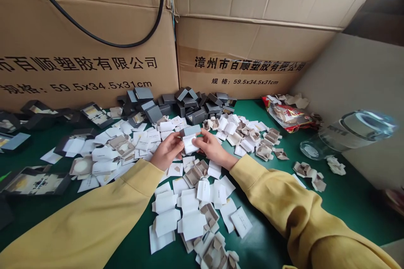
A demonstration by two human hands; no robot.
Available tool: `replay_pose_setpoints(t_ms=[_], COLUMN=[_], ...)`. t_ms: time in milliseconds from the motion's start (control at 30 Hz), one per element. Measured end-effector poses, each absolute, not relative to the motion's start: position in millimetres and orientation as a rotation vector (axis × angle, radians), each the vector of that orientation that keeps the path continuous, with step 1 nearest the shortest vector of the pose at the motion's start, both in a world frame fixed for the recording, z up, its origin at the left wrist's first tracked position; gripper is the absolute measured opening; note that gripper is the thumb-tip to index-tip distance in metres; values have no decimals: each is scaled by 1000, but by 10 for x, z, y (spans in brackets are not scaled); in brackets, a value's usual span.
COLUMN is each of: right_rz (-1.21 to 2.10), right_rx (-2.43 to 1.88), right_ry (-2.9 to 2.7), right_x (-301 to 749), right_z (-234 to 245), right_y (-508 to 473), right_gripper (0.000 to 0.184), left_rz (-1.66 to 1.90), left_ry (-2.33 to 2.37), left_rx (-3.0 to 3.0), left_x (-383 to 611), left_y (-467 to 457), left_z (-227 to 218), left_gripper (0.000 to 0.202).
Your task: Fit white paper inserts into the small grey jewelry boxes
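Note:
Between both hands, above the middle of the green table, is a small dark grey box (189,130) with a white card piece (190,145) at its near side. My left hand (166,151) is closed on its left side, the thumb near the card. From the right, my right hand (213,148) grips it too, thumb pressed on the white piece. How far the card sits inside the box cannot be made out. Folded white and brown card inserts (192,208) lie scattered below and around the hands. Behind them is a heap of dark grey boxes (189,103).
Large cardboard cartons (240,46) stand along the back, a black cable (126,45) hanging before the left one. Opened dark boxes (38,180) lie at left. On the right are a red snack packet (287,115), a clear bottle (347,134) and crumpled paper (336,165).

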State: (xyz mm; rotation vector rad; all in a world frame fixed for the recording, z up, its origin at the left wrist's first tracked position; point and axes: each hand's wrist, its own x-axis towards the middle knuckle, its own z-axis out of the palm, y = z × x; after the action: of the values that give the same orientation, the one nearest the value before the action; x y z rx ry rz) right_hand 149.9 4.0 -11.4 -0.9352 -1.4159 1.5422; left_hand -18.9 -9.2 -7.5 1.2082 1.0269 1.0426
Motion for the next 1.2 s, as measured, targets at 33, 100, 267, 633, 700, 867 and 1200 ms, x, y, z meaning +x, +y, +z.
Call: replay_pose_setpoints(t_ms=[33,100,267,633,700,867,1200], right_rz=[1540,1528,1499,1447,1429,1399,1107], right_rx=[-933,-919,-908,-961,-964,-975,-1074], right_ry=[-1417,-1435,-1482,-1551,-1548,-1556,-1665], right_x=[1496,1492,1495,1503,1503,1511,1474], right_z=[-114,-119,-145,-171,-169,-164,-107], right_y=[36,31,22,17,19,30,-13], right_gripper=[32,32,31,29,29,26,22], left_rz=[1012,1000,1010,946,927,874,846], left_ry=[1041,1061,1044,1117,1103,1034,1152], left_rx=[1220,1218,1130,1282,1302,1341,1386], left_x=[-187,-190,-222,-193,-199,-221,-197], left_y=[-88,-76,-53,-65,-67,-76,-86], left_z=[-78,-86,-96,-55,-61,-74,-29], left_gripper=[43,41,37,43,46,48,42])
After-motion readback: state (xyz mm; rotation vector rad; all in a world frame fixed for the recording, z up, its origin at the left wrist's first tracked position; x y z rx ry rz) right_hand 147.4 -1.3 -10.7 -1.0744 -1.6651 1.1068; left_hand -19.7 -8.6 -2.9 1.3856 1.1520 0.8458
